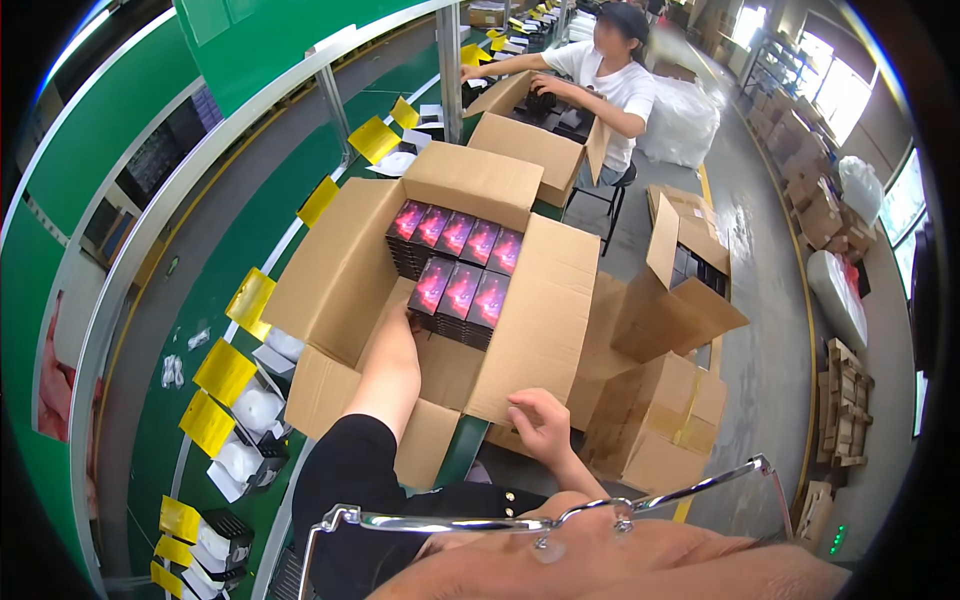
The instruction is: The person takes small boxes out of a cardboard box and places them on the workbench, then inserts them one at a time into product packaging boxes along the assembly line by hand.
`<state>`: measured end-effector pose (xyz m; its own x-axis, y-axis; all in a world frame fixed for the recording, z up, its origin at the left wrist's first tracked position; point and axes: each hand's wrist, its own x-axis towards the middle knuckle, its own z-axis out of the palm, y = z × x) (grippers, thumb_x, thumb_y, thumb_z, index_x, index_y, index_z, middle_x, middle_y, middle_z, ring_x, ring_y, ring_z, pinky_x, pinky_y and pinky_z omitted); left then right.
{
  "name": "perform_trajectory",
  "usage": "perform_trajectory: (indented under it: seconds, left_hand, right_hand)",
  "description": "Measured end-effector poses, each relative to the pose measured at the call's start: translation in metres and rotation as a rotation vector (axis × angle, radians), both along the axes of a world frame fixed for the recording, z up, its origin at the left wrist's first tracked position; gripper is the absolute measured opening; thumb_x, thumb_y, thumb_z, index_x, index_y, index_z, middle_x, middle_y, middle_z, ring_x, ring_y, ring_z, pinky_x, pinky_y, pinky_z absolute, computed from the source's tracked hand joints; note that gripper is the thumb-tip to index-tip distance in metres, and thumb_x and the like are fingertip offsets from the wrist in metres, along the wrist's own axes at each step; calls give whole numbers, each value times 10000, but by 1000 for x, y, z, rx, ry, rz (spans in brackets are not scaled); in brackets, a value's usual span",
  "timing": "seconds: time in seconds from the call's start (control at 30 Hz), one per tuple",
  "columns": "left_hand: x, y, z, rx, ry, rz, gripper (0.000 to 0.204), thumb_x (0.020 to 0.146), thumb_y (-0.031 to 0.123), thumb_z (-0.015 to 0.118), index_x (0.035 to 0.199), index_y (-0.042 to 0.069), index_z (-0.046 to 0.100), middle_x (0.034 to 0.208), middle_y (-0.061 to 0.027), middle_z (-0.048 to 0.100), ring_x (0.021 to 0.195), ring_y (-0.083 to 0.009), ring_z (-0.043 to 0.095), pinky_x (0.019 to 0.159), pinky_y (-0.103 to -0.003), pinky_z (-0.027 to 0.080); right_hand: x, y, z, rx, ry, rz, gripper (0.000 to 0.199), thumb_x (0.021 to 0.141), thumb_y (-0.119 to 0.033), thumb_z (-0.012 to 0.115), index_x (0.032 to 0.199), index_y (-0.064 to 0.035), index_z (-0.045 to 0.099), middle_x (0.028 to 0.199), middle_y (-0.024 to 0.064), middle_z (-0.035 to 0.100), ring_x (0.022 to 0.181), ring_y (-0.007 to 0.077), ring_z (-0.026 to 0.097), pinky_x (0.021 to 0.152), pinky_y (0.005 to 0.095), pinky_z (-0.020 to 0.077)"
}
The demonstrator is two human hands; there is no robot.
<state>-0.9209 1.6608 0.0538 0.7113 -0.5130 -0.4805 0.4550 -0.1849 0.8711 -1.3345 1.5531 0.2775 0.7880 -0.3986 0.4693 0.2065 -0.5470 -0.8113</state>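
A big open cardboard carton (345,260) stands in front of me, partly filled with rows of small dark boxes with pink and purple fronts (460,265). My left hand (398,325) reaches down inside the carton and touches the nearest small box in the front row. My right hand (540,420) rests on the edge of the carton's right flap, fingers curled over it. Neither hand has lifted anything clear of the carton.
A green conveyor (250,240) runs on my left with yellow tags and white packets. Another person (610,70) works at an open carton (530,140) further along. More cartons (670,290) stand on the floor to my right. Spectacles (560,515) hang at the lower edge.
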Motion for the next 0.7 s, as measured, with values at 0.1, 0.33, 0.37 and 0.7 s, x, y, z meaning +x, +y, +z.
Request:
perform_trajectory:
  seconds: [0.1, 0.33, 0.37, 0.7]
  left_hand:
    - [0, 2, -1, -1, 23, 10, 499, 931, 518, 572, 1064, 59, 715, 1032, -126, 714, 943, -243, 676, 823, -378, 521]
    - [-5, 7, -1, -14, 62, 24, 467, 933, 521, 576, 1040, 90, 718, 990, -93, 720, 886, -213, 682, 774, -364, 530]
    - [-5, 13, -2, -10, 67, 30, 463, 933, 522, 576, 1037, 94, 719, 985, -88, 721, 878, -209, 683, 767, -362, 532]
    - [-23, 14, 27, -85, 139, 24, 419, 935, 527, 581, 1004, 139, 723, 926, -41, 730, 796, -166, 691, 697, -342, 545]
  right_hand:
    - [16, -6, 4, 12, 13, 30, 171, 805, 23, 700, 975, 6, 692, 961, 134, 686, 877, 234, 679, 768, 305, 536]
    - [53, -13, 4, -15, 15, 36, 197, 802, -6, 712, 997, -6, 686, 1016, 143, 686, 958, 282, 664, 841, 353, 524]
    - [71, -16, 14, -110, -11, 84, 269, 803, -35, 718, 1067, -14, 668, 1093, 157, 661, 1031, 301, 633, 894, 377, 502]
    - [269, -21, 12, -797, 732, 198, 789, 723, -328, 825, 1372, -49, 472, 1324, 201, 515, 1258, 398, 492, 1044, 502, 431]
